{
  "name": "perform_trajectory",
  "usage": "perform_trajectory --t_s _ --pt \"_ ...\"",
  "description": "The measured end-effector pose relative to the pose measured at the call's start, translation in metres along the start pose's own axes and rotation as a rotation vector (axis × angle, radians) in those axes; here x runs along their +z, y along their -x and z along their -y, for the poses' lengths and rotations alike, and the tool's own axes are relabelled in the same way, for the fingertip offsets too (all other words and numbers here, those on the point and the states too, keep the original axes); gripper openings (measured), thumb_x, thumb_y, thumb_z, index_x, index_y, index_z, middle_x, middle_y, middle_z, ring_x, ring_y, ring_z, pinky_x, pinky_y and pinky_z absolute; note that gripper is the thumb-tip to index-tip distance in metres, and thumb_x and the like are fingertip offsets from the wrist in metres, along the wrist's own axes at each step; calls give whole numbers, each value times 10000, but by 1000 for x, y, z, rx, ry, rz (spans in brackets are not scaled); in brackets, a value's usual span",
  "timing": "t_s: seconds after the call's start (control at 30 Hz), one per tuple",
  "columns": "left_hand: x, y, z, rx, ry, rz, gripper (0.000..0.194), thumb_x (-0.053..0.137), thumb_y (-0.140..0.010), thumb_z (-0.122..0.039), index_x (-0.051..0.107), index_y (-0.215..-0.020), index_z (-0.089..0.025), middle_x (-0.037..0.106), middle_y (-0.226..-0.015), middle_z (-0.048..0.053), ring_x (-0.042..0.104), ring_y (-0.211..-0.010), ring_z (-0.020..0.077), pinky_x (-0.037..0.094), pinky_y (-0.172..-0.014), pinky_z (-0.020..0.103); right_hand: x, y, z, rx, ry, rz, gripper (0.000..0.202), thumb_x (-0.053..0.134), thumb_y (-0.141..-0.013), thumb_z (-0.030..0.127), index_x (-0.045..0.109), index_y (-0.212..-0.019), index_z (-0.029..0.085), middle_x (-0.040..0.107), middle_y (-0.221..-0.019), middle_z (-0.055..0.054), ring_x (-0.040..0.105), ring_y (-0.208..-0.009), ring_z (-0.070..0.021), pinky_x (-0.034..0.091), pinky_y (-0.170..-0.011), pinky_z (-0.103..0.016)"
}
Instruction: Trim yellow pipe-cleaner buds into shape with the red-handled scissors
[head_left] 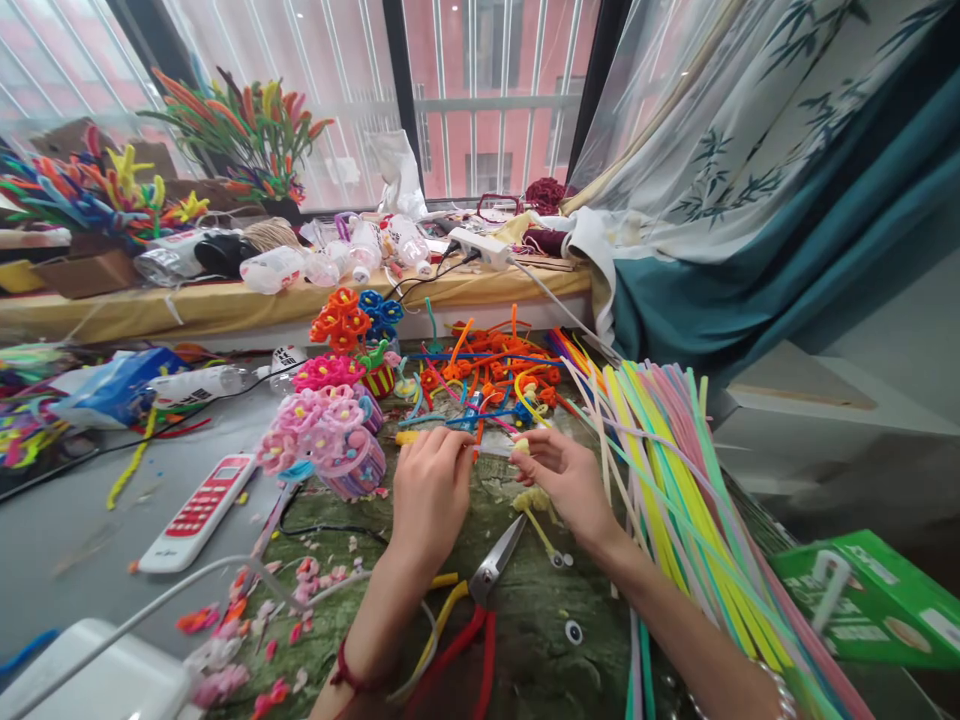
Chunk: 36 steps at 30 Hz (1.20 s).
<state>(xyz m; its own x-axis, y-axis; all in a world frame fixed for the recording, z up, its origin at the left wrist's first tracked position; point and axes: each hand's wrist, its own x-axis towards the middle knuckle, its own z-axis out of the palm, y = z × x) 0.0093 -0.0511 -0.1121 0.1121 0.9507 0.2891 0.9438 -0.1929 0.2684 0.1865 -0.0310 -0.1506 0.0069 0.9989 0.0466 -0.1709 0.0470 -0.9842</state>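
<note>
My right hand (568, 482) pinches a small pale-yellow fuzzy piece (521, 446) between thumb and fingertips. My left hand (431, 492) is closed, its fingers bent down over a pale, thin strip (493, 452) that spans the gap between my hands; its kind is unclear. Something yellow (407, 437) shows behind the left fingers, mostly hidden. Below my hands lie open scissors (487, 580) with red and yellow handles. A pale-yellow pipe-cleaner piece (531, 500) rests near the right hand, with small googly eyes (556, 559) beside it. Another googly eye (574, 632) sits nearer me.
Pipe-cleaner flowers in pots (352, 450) stand at left, near a white remote (199, 512). Orange pipe-cleaner pieces (495, 365) pile up behind my hands. Long pipe cleaners (675, 480) and a green box (874, 595) are at right. A cable (247, 565) crosses the lower left.
</note>
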Motion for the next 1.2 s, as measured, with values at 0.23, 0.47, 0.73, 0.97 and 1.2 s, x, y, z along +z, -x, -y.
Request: perform_trajectory --t_s 0.23,0.47,0.73,0.97,1.2 --pt "-8 5 15 -44 -111 175 209 708 -1001 -371 718 -1082 -178 758 -1096 49 733 -1009 220 632 -933 460 -8 0 2 -22 20 -40 481 935 -688 598 756 -883 196 783 -756 -39 719 -610 -198 643 -568 -342" --pt "-12 6 11 -26 -97 383 205 700 -1008 -371 717 -1072 -177 760 -1071 43 737 -957 203 642 -887 426 -9 -1 -1 -28 57 -49 494 925 -685 617 749 -879 199 780 -745 -39 723 -576 -213 636 -533 -352" --pt "-27 22 -18 8 -190 636 167 685 -1018 -328 730 -1026 -168 783 -988 36 769 -943 224 646 -898 455 -7 -2 -4 -15 32 -43 551 936 -630 671 741 -849 205 774 -730 -39 714 -587 -214 645 -565 -368" --pt "-32 94 -8 -28 -224 614 226 724 -925 -173 748 -1148 -200 799 -1141 122 773 -1083 344 647 -881 444 -6 -2 -4 3 -1 -34 582 953 -595 675 736 -847 197 757 -710 -32 702 -581 -213 637 -552 -366" --pt "-28 111 10 16 -261 441 400 555 -1025 -251 611 -1420 -259 657 -1505 125 710 -1249 310 595 -1030 435 -5 0 -1 6 -45 3 539 1013 -555 568 751 -840 193 751 -682 -9 699 -568 -188 610 -548 -326"
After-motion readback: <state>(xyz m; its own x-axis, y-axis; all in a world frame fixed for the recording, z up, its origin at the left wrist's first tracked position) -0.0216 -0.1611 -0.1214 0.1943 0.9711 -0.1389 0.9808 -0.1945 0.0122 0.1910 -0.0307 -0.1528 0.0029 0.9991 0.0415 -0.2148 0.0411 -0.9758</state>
